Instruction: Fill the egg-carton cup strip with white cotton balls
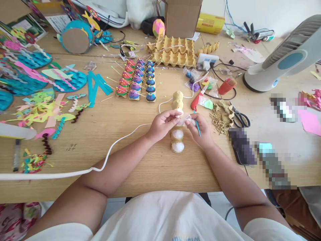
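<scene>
My left hand (162, 126) pinches a white lump (179, 115); my right hand (202, 131) holds a clear bag (185, 119) and blue stick (198, 128); carton strip (178, 97) beneath.

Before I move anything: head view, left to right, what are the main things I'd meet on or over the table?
Marker → blue paper strips → red-painted carton row → left hand → right hand → black-handled scissors → pink paper sheet.

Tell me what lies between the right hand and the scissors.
In the head view, a pile of tan scraps lies between the right hand and the scissors.
</scene>
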Action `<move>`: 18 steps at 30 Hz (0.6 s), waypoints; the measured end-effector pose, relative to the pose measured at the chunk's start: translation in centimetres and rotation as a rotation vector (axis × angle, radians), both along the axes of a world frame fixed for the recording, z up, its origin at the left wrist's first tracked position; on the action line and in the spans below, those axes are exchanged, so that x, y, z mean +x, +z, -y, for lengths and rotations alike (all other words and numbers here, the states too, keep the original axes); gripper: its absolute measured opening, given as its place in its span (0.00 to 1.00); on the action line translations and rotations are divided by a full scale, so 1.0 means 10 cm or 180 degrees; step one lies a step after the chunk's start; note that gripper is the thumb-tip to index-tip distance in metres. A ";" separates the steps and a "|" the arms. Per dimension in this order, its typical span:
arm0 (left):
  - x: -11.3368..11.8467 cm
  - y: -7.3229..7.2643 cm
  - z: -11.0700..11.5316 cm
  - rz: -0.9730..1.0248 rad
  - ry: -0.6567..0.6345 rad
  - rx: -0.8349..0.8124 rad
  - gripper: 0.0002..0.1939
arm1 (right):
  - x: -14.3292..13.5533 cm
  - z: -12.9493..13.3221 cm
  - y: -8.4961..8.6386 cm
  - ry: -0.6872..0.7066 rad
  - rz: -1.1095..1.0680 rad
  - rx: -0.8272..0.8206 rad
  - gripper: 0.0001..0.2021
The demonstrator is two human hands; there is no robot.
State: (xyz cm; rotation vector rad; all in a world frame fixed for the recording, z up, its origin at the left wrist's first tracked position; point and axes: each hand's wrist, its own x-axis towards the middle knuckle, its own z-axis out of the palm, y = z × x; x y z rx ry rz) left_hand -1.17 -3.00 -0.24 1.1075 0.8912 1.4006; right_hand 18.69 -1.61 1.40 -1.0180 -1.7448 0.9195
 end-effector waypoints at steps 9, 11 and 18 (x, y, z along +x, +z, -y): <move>0.00 0.02 0.05 -0.0110 -0.0141 -0.0064 0.22 | 0.04 -0.01 -0.07 0.0075 0.0253 0.0399 0.20; 0.01 0.02 0.06 -0.0165 -0.0119 0.0043 0.20 | 0.04 -0.02 -0.08 0.0147 0.0318 0.0547 0.19; 0.01 -0.01 0.11 -0.0560 0.0315 0.0433 0.11 | 0.06 0.02 -0.07 -0.0440 0.0620 0.1289 0.14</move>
